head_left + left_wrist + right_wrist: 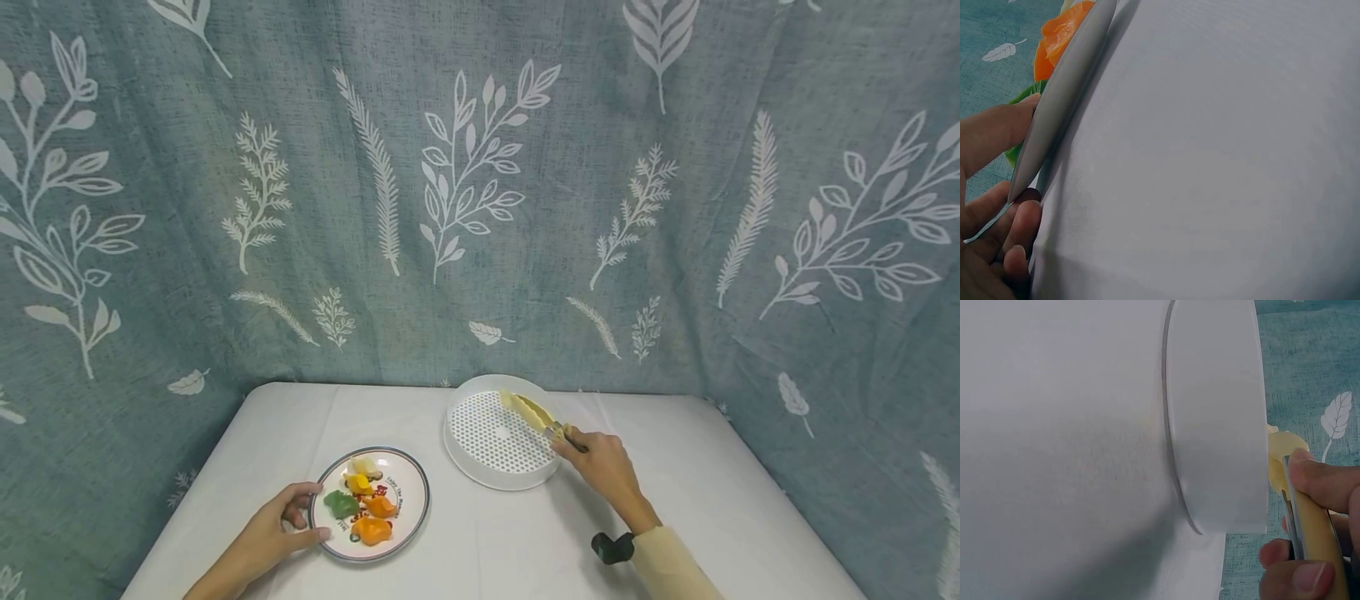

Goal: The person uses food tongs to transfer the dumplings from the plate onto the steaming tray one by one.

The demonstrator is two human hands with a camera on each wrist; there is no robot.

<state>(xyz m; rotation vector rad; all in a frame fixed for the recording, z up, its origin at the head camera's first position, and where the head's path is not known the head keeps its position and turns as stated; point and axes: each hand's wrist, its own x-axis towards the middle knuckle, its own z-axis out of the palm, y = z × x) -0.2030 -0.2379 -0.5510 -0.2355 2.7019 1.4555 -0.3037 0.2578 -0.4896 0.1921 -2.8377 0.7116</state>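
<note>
At the left, my left hand [273,529] pinches the rim of a round plate [411,521] with dark rings, printed with small lettering. In the left wrist view the thumb [997,134] lies over the plate's edge and other fingers curl below it. Several dumpling-shaped pieces lie on the plate, among them a green one [341,503], an orange one [372,531] and a yellow one [358,484]. My right hand [600,468] grips yellow-tipped tongs [534,414] over a white steamer tray [467,467] with a perforated base. I cannot tell whether the tongs hold anything.
A white cloth [465,567] covers the table. Patterned blue-green curtains [420,325] hang behind it and on both sides. The steamer tray's raised wall [1219,425] stands beside the right hand. A dark wrist device [612,547] sits at the right wrist.
</note>
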